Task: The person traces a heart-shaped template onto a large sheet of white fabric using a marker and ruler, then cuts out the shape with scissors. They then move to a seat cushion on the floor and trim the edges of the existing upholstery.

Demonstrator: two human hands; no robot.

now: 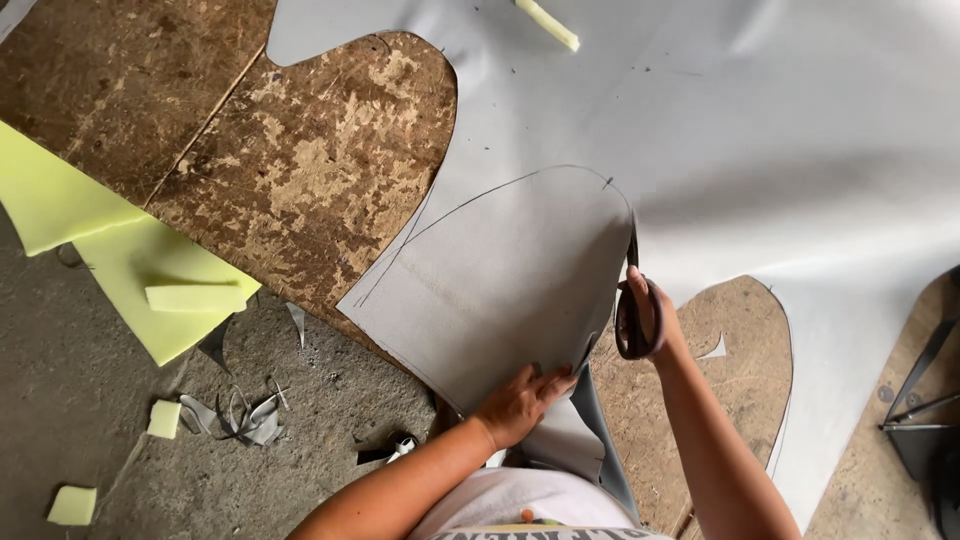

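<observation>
A large sheet of grey fabric lies over a worn wooden table. A rounded shape is drawn on it in dark pen, and a partly cut flap follows that line. My right hand grips dark-handled scissors whose blades point away from me along the flap's right edge. My left hand pinches the near edge of the flap, holding it up and taut.
Yellow foam pieces lie at the left over the table edge and concrete floor. Grey fabric scraps and small foam bits litter the floor. A foam strip rests on the fabric at the top. Black metal frame at right.
</observation>
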